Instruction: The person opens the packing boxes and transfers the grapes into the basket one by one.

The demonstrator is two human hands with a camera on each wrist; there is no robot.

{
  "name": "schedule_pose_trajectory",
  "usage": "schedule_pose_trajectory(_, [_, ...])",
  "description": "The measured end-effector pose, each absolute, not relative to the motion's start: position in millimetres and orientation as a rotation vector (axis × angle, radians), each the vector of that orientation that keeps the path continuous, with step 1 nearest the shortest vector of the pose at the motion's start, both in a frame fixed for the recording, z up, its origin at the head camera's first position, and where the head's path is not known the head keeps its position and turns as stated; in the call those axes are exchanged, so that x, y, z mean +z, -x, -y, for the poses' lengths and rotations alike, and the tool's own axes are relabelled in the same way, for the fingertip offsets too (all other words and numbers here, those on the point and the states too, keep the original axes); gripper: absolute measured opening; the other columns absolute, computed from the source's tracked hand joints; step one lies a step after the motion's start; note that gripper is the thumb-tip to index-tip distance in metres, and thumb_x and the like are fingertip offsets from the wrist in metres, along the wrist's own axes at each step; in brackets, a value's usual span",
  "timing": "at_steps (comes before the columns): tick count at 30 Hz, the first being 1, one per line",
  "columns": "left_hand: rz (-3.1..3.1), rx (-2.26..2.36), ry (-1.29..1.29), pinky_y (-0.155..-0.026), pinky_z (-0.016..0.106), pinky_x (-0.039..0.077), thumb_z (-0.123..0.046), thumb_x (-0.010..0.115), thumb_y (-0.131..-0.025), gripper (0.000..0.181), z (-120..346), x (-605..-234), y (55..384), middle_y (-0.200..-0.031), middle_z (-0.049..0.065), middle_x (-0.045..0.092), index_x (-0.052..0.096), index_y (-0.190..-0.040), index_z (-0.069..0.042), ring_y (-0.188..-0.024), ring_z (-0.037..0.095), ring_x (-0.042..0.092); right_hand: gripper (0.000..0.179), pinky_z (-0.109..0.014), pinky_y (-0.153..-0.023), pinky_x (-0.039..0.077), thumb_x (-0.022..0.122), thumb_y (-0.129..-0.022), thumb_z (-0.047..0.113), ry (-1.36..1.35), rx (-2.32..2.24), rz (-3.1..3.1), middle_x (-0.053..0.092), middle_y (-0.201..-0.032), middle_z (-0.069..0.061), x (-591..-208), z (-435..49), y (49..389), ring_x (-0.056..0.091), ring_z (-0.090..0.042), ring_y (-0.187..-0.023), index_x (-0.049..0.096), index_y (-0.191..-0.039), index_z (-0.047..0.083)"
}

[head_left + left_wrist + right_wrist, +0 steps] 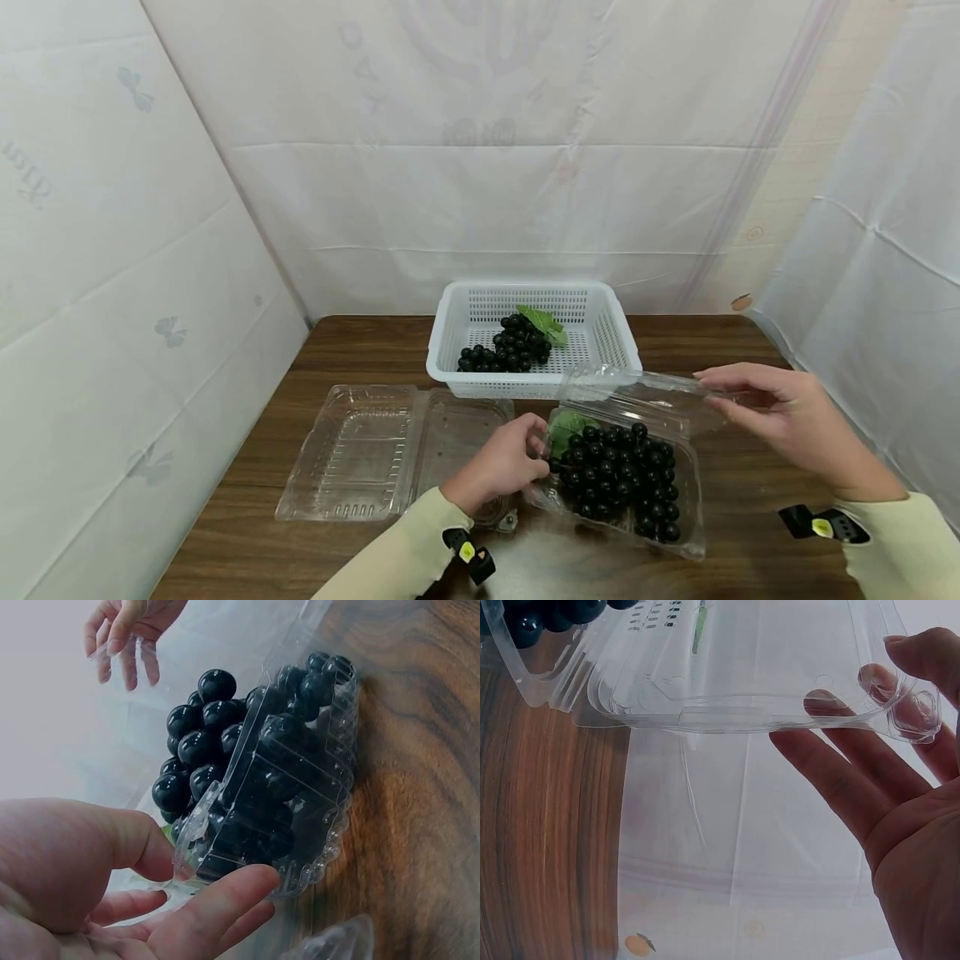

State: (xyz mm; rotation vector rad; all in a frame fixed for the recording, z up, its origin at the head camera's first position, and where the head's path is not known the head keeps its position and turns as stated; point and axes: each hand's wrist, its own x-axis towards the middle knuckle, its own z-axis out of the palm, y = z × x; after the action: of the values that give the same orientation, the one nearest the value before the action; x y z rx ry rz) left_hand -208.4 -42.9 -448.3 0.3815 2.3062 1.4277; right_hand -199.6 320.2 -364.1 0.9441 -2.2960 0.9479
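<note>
A clear plastic clamshell container sits on the table at right of centre, its lid raised. Inside lies a bunch of dark grapes with a green leaf at its upper left. My left hand grips the container's left edge, thumb at the rim and fingers along the outer wall in the left wrist view. With thumb and fingers, my right hand pinches the lid's outer corner. The right wrist view shows the lid tilted up between thumb and fingers.
Behind the container stands a white perforated basket holding more dark grapes and a leaf. A second clear clamshell lies unfolded to the left, partly behind my left hand. White sheets hang around the wooden table.
</note>
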Motion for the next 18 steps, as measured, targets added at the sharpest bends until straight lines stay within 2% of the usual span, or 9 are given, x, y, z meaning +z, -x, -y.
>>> schedule_pose_trajectory(5, [-2.388,1.306,-0.448,-0.057,0.035,0.053,0.001,0.069,-0.092,0.041,46,-442,216,-0.104,0.007,0.062,0.057,-0.13,-0.007,-0.064,0.018,0.06,0.042,-0.013,-0.058,0.053,0.079,-0.08,-0.013,-0.795,0.96,2.378,0.076,-0.104,0.014,-365,-325,198,0.072,-0.003,-0.074,0.077,-0.113,0.012])
schedule_pose_trajectory(7, [-2.407,1.26,-0.466,-0.057,0.033,0.051,0.0,0.068,-0.093,0.04,48,-439,220,-0.103,0.006,0.063,0.058,-0.13,-0.008,-0.063,0.018,0.061,0.039,-0.014,-0.056,0.052,0.078,-0.081,-0.013,-0.733,0.98,2.39,0.077,-0.101,0.015,-366,-328,199,0.072,-0.004,-0.072,0.077,-0.112,0.012])
schedule_pose_trajectory(9, [-2.401,1.239,-0.474,-0.056,0.033,0.053,0.001,0.067,-0.093,0.039,49,-437,224,-0.103,0.005,0.063,0.058,-0.13,-0.009,-0.064,0.019,0.062,0.035,-0.014,-0.056,0.052,0.077,-0.085,-0.01,-0.662,1.025,2.409,0.078,-0.096,0.013,-368,-332,199,0.073,-0.004,-0.071,0.076,-0.112,0.012])
schedule_pose_trajectory(14, [-2.355,1.246,-0.476,-0.057,0.039,0.06,0.005,0.064,-0.095,0.036,48,-433,234,-0.103,0.006,0.063,0.059,-0.128,-0.009,-0.077,0.026,0.067,0.025,-0.022,-0.065,0.061,0.069,-0.093,-0.007,-0.561,1.242,2.423,0.081,-0.096,-0.005,-372,-341,200,0.078,-0.014,-0.077,0.072,-0.117,0.001])
schedule_pose_trajectory(18, [-2.378,1.183,-0.493,-0.058,0.039,0.06,0.006,0.062,-0.097,0.035,47,-431,241,-0.104,0.006,0.063,0.06,-0.127,-0.011,-0.086,0.029,0.067,0.023,-0.028,-0.069,0.063,0.065,-0.097,-0.003,-0.506,1.394,2.41,0.08,-0.099,-0.007,-379,-347,201,0.078,-0.02,-0.08,0.068,-0.119,-0.007])
